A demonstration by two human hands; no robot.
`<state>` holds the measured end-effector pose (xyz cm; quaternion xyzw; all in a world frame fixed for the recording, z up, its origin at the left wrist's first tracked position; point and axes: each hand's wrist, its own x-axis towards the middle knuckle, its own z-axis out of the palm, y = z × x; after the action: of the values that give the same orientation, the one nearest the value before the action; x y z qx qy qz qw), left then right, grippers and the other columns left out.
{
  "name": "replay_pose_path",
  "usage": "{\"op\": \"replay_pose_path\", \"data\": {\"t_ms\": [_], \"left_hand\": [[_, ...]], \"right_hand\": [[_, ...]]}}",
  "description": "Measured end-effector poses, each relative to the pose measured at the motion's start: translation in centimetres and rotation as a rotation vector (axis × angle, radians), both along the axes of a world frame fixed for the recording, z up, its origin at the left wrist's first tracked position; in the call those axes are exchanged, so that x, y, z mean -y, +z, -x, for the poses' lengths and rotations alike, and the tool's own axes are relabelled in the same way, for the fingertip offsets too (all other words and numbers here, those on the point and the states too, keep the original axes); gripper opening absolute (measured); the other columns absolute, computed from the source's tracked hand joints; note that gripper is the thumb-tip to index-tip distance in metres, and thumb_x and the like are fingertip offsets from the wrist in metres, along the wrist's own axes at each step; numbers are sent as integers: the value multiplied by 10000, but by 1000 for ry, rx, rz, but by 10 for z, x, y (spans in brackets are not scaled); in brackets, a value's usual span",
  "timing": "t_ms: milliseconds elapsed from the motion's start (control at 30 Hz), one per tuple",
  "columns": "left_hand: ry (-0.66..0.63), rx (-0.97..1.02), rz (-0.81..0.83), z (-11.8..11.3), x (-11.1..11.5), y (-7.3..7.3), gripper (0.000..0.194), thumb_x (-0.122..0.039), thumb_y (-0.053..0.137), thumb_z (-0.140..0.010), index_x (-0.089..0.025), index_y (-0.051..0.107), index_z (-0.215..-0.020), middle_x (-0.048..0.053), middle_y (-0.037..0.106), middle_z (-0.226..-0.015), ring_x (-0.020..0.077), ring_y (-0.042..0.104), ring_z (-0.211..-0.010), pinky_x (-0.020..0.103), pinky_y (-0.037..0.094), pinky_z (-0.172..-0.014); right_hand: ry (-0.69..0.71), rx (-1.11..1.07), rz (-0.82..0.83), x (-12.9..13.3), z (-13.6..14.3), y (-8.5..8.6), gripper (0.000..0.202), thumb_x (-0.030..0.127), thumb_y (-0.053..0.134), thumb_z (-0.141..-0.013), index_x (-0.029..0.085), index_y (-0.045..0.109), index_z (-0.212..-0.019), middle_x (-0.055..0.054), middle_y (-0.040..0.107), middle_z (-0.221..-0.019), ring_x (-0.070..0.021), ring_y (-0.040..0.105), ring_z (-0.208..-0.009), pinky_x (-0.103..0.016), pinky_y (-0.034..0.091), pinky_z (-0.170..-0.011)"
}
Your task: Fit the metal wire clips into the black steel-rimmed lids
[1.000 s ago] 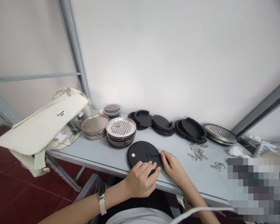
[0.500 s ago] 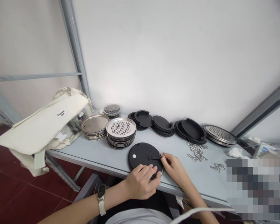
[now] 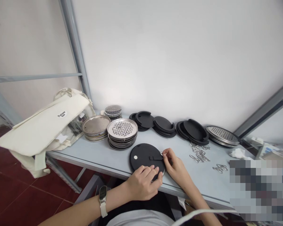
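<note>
A round black disc [image 3: 144, 150] with a pale dot lies near the table's front edge, and a short slot or tab shows on its right half. My left hand [image 3: 145, 182] grips the near edge of this disc with bent fingers. At the disc's right rim, my right hand [image 3: 175, 164] pinches a small metal wire clip [image 3: 161, 153] between thumb and forefinger. The clip's lower part is hidden by the fingertips. Right of that hand lie loose wire clips [image 3: 199, 153] in a pile, with a few more [image 3: 220, 168] farther right.
Behind the disc stand stacked grater plates [image 3: 122, 129] and plain metal discs [image 3: 96, 124]. Black holders [image 3: 164, 125] line the wall, with more grater plates [image 3: 223, 135] at right. A cream bag [image 3: 47, 125] sits at the left end. A blurred patch covers the lower right.
My right hand has shifted its fingers slightly up at the disc's rim, still on the wire clip. The left hand and the disc stay almost where they were.
</note>
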<state>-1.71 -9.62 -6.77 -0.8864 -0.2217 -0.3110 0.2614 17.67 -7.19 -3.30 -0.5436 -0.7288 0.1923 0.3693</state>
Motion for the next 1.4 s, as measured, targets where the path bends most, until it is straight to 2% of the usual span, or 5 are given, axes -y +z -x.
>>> {"op": "replay_pose_path", "data": {"t_ms": [167, 867, 1067, 1267, 1400], "left_hand": [[-1, -1, 1, 0, 0, 2, 338, -287, 474, -839, -158, 590, -1129, 108, 613, -1146, 230, 576, -999, 326, 410, -754], [4, 4, -6, -1, 1, 3, 340, -278, 473, -833, -156, 590, -1128, 114, 616, -1148, 233, 578, -998, 326, 415, -743], [-7, 20, -5, -1, 1, 5, 333, -267, 472, -832, -144, 599, -1115, 109, 623, -1122, 230, 574, -986, 326, 410, -739], [-15, 35, -4, -1, 1, 5, 334, -257, 472, -823, -138, 602, -1107, 101, 629, -1098, 233, 572, -979, 329, 406, -729], [-18, 37, -8, -1, 1, 5, 334, -256, 472, -824, -138, 603, -1107, 105, 628, -1099, 234, 568, -980, 328, 402, -733]], "right_hand": [[16, 23, 20, -1, -2, 1, 247, 310, 328, -948, 197, 467, -1118, 21, 552, -644, -157, 534, -539, -251, 419, -554], [31, -46, 28, -1, -1, -1, 274, 331, 308, -961, 182, 439, -1151, -2, 586, -675, -160, 547, -541, -248, 434, -552], [-7, -45, 33, -1, 0, 1, 296, 359, 297, -964, 186, 481, -1117, 23, 535, -588, -160, 533, -509, -248, 436, -532], [81, -11, -39, -2, 1, 5, 264, 318, 315, -957, 193, 539, -1023, -71, 660, -904, -179, 625, -759, -263, 479, -709], [73, -5, -20, -2, 1, 5, 255, 316, 321, -960, 200, 531, -1047, -54, 658, -902, -171, 621, -738, -259, 476, -716]]}}
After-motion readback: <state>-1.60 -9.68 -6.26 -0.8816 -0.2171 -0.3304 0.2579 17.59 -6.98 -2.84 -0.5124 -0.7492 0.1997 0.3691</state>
